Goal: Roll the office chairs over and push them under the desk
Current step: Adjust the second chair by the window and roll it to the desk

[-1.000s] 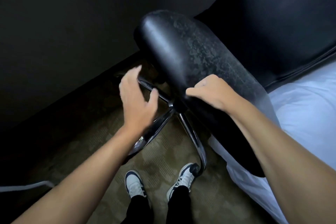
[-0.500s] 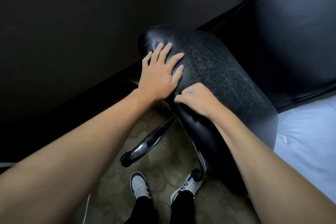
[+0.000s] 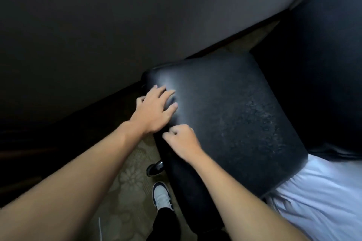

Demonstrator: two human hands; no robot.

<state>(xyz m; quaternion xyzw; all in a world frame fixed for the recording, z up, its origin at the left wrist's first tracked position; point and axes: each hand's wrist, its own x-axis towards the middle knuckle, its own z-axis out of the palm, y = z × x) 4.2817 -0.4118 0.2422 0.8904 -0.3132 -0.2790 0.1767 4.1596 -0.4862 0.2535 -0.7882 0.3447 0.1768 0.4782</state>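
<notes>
A black leather office chair [image 3: 235, 123] with a worn, cracked surface fills the middle of the head view, seen from above. My left hand [image 3: 154, 111] lies on its upper left corner, fingers spread over the leather and thumb wrapped round the edge. Just below it, my right hand [image 3: 182, 141] is curled tight on the chair's near edge. One black caster [image 3: 154, 168] of the chair's base shows under the edge, above my shoe [image 3: 161, 195]. No desk is in view.
A dark wall [image 3: 117, 25] with a dark baseboard runs close behind the chair. A bed with white sheets [image 3: 323, 191] and a black padded panel [image 3: 323, 64] stand at the right. Patterned carpet [image 3: 129, 182] shows at the lower left, with a thin white cable [image 3: 100, 229].
My left hand rose from near the chrome base onto the chair's upper corner. The chair has swung round and now hides most of its base. My right hand kept its hold.
</notes>
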